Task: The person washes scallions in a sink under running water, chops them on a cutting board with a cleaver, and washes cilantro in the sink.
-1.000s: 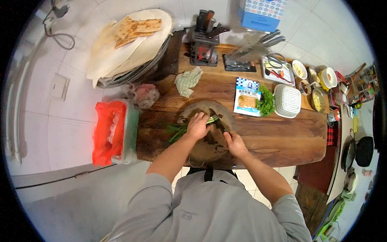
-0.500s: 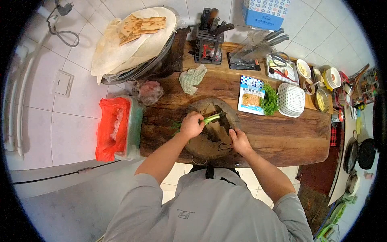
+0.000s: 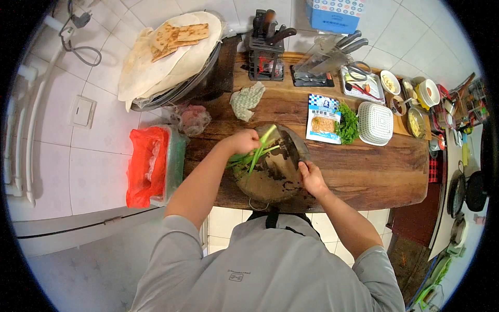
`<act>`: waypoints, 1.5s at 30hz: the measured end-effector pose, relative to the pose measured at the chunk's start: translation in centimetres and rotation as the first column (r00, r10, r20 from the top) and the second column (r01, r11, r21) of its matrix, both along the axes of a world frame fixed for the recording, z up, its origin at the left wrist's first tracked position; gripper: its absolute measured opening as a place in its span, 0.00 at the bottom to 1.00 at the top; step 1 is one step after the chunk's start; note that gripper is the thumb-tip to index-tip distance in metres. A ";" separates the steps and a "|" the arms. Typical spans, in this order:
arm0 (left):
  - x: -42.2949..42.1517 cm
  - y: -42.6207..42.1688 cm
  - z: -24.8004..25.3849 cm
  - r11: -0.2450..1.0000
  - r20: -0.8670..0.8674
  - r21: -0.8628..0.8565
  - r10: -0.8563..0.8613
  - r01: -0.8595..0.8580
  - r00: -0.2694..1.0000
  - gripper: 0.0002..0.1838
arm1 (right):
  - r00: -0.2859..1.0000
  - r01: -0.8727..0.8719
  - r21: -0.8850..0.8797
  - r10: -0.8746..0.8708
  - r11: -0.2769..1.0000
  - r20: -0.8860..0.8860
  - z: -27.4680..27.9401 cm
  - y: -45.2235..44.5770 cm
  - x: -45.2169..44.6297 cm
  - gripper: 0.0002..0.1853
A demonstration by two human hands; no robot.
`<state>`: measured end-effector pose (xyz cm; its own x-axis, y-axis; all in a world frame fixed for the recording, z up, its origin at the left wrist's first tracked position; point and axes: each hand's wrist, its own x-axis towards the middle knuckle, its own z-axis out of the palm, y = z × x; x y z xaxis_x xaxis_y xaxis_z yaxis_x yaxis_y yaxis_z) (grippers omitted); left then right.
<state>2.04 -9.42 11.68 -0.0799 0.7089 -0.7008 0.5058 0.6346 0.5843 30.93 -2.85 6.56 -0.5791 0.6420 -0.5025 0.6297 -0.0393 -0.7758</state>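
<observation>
My left hand [image 3: 244,141] is closed around a bunch of green onions [image 3: 265,138] over the left part of a round wooden chopping board [image 3: 262,190]. The pale ends stick out to the upper right, and green leaves hang below and to the left of the fist. At the board's right edge, my right hand [image 3: 312,179] is wrapped round the handle of a knife [image 3: 292,147]. Its dark blade points away from me and is hard to separate from the wet, dark board.
Behind the board lies a crumpled cloth [image 3: 247,102]. To the right are a food packet [image 3: 323,118], leafy herbs [image 3: 347,125] and a white basket [image 3: 375,124]. Knife racks [image 3: 265,60] stand at the back. A bin with a red bag [image 3: 147,166] is at left.
My left hand has lifted and turned the green onions, moving slightly back and left; their pale ends now point up. My right hand has shifted slightly right with the knife.
</observation>
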 end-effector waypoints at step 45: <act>2.0 -5.4 -2.3 0.970 -0.123 0.242 0.047 -0.016 0.991 0.17 | 0.925 -0.374 0.718 0.294 0.587 0.241 -1.3 -1.0 -2.8 0.30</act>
<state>4.03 -14.86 9.36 -0.1826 0.8505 -0.4932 0.5676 0.5008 0.6534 28.12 -3.82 5.23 -0.8105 0.5857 -0.0065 0.5432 0.7474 -0.3824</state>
